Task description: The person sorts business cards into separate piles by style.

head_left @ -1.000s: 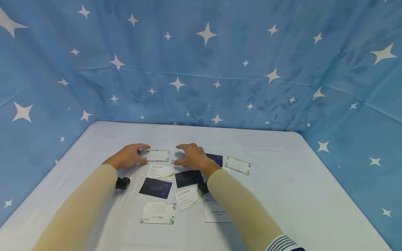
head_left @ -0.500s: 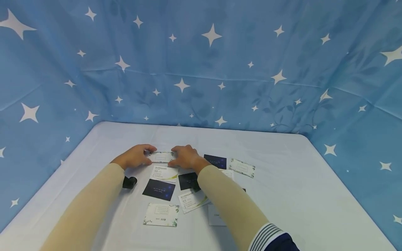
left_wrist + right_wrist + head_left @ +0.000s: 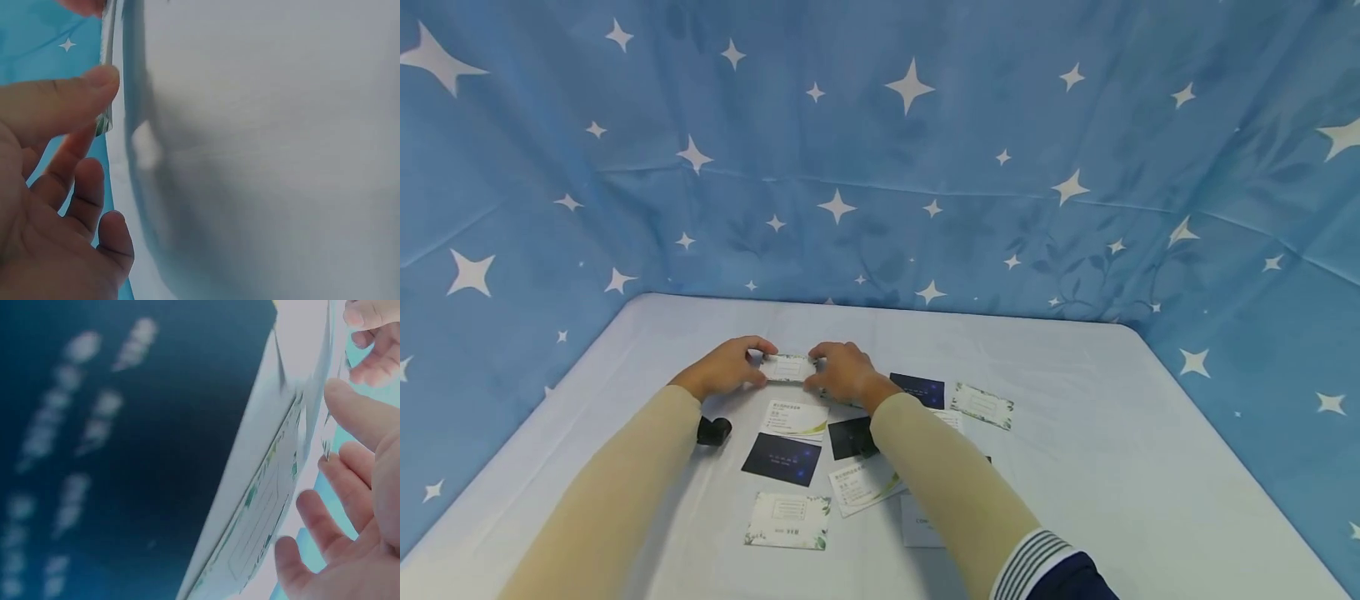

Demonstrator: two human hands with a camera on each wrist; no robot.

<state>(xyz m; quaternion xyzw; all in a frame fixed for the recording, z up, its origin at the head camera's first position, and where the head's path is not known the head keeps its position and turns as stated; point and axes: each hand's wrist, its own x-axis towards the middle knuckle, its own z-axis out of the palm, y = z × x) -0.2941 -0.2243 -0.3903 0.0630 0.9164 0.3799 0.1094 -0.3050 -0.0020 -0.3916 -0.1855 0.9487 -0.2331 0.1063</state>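
Head view: left hand (image 3: 724, 368) and right hand (image 3: 846, 372) pinch opposite ends of a white, leaf-bordered rectangular card (image 3: 787, 368); both grips narrow, thumb to finger. Held off the white counter (image 3: 1112, 467), beyond a white rectangular card with yellow curve (image 3: 793, 419).

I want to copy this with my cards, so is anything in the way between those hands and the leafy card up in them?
No, nothing visible: the left hand pinches one end of the leafy card, and the right hand pinches the other. A white card lies closer to the person, not in between.
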